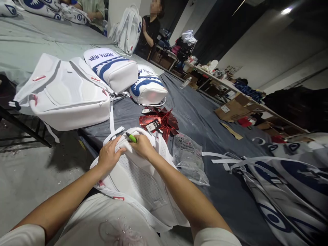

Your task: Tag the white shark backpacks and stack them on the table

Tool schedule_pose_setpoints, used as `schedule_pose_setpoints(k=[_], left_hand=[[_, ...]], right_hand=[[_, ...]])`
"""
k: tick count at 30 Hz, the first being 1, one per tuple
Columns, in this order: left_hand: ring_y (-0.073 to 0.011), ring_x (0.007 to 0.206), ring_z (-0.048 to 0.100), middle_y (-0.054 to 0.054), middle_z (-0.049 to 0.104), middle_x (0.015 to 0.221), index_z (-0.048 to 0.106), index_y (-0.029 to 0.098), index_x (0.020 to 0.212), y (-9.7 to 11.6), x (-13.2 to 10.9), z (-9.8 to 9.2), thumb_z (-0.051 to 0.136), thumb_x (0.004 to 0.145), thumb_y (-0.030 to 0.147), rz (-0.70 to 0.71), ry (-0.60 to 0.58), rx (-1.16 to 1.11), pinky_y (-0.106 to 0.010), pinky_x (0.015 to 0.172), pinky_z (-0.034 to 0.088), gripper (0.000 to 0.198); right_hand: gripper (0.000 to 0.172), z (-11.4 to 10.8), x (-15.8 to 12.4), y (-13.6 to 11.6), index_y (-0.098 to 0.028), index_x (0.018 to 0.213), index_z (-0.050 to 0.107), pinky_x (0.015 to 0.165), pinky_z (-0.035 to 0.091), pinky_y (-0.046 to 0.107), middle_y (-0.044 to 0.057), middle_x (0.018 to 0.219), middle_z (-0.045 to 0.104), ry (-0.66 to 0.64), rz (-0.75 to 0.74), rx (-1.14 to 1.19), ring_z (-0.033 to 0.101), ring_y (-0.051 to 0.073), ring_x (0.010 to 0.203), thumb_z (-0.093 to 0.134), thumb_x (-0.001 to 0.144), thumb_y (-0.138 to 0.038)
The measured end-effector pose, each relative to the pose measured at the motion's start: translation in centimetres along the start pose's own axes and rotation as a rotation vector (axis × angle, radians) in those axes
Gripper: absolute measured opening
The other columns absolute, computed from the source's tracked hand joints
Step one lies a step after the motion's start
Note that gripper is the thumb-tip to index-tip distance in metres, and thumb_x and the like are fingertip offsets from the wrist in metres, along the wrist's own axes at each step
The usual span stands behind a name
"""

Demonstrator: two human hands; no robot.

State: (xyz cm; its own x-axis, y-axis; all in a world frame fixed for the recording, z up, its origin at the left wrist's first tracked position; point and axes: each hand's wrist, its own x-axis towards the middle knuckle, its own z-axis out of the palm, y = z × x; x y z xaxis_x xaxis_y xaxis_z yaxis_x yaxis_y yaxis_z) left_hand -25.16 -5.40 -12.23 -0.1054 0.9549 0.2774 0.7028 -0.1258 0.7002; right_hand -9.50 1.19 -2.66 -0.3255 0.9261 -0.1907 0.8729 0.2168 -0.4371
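A white backpack [139, 181] rests against my lap and the table edge, its perforated back panel and straps facing up. My left hand [110, 152] is closed on the bag's upper edge, thumb on top of the white fabric. Close beside it, my right hand [141, 146] grips a small green tool with a dark tip [131, 137], pointed at the same edge; its exact kind is unclear. Just beyond lie shiny red tags [151, 120] and a black-and-white hang tag [153, 125]. A clear plastic bag [189, 155] lies to the right of the backpack.
Another white backpack [74, 92] lies at left, near two "NEW YORK" backpacks [112, 70]. More backpacks [279, 191] are piled at right. Ahead are a plastic bottle [186, 83], a cardboard box [232, 107] and a person [151, 32] beyond the dark-covered table [176, 94].
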Motion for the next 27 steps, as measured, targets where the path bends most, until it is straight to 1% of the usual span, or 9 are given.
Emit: schedule_pose_setpoints(k=[5,8,13,16,18,20,23,25,27], left_hand=[[-0.0290,0.122,0.061,-0.010,0.064,0.134,0.051,0.022,0.140,-0.2,-0.3,0.1,0.060,0.092,0.046,0.030,0.011,-0.004,-0.043,0.100,0.051,0.055],[-0.0290,0.122,0.061,-0.011,0.063,0.134,0.050,0.020,0.141,-0.2,-0.3,0.2,0.059,0.092,0.046,0.056,0.020,0.009,-0.043,0.100,0.051,0.056],[-0.0291,0.121,0.062,-0.011,0.064,0.133,0.051,0.019,0.141,-0.1,-0.2,0.1,0.059,0.092,0.048,0.038,0.019,0.011,-0.044,0.098,0.052,0.057],[-0.0288,0.121,0.061,-0.011,0.063,0.135,0.050,0.020,0.142,-0.1,-0.3,0.0,0.058,0.092,0.049,0.047,0.008,0.008,-0.043,0.098,0.052,0.058],[-0.0288,0.121,0.061,-0.011,0.063,0.135,0.049,0.020,0.142,-0.2,-0.3,-0.1,0.057,0.093,0.049,0.066,0.010,0.016,-0.043,0.098,0.052,0.058],[-0.0284,0.121,0.061,-0.011,0.063,0.134,0.049,0.019,0.142,-0.3,-0.3,0.0,0.057,0.093,0.047,0.086,0.016,0.025,-0.042,0.098,0.052,0.057],[-0.0276,0.120,0.061,-0.010,0.064,0.133,0.048,0.020,0.142,-0.3,-0.3,0.1,0.058,0.093,0.038,0.091,0.021,0.032,-0.040,0.098,0.052,0.054],[-0.0271,0.120,0.062,-0.008,0.064,0.133,0.048,0.021,0.142,-0.3,-0.2,0.2,0.058,0.092,0.033,0.083,0.023,0.028,-0.039,0.098,0.052,0.053],[-0.0269,0.119,0.062,-0.008,0.064,0.133,0.048,0.021,0.142,-0.2,-0.1,0.2,0.058,0.091,0.031,0.069,0.025,0.021,-0.039,0.097,0.052,0.053]], right_hand=[[0.014,0.6,-0.7,0.2,-0.017,0.076,0.068,0.058,0.030,0.024,0.001,0.069,0.067,0.038,-0.042,-0.061,0.055,0.014,0.064,0.061,0.087,-0.022],[0.015,0.7,-0.7,-0.1,-0.018,0.077,0.067,0.059,0.030,0.024,0.002,0.069,0.066,0.052,-0.038,-0.080,0.055,0.014,0.064,0.059,0.088,-0.024],[0.007,0.7,-0.8,-0.6,-0.018,0.077,0.065,0.058,0.027,0.025,0.002,0.069,0.065,0.066,-0.033,-0.155,0.054,0.015,0.065,0.061,0.083,-0.017],[0.010,0.6,-1.2,-0.4,-0.018,0.078,0.065,0.058,0.028,0.025,0.001,0.067,0.063,0.081,-0.021,-0.114,0.052,0.014,0.061,0.061,0.087,-0.021],[0.007,0.6,-1.6,0.0,-0.019,0.086,0.065,0.059,0.028,0.024,0.000,0.070,0.065,0.105,-0.021,-0.112,0.054,0.014,0.063,0.061,0.089,-0.023],[0.010,0.5,-1.9,0.4,-0.020,0.099,0.066,0.060,0.030,0.024,0.000,0.078,0.068,0.114,-0.083,-0.131,0.058,0.015,0.068,0.060,0.090,-0.022],[0.023,0.2,-1.9,0.8,-0.023,0.113,0.064,0.065,0.034,0.024,0.002,0.094,0.071,0.055,-0.266,-0.234,0.062,0.016,0.079,0.058,0.092,-0.018],[0.023,-0.1,-1.7,0.9,-0.024,0.114,0.064,0.067,0.035,0.025,0.003,0.102,0.070,0.011,-0.359,-0.355,0.062,0.016,0.082,0.057,0.093,-0.018],[0.018,-0.4,-1.4,0.9,-0.023,0.109,0.066,0.066,0.036,0.026,0.005,0.105,0.068,-0.002,-0.410,-0.470,0.061,0.016,0.082,0.055,0.096,-0.020]])
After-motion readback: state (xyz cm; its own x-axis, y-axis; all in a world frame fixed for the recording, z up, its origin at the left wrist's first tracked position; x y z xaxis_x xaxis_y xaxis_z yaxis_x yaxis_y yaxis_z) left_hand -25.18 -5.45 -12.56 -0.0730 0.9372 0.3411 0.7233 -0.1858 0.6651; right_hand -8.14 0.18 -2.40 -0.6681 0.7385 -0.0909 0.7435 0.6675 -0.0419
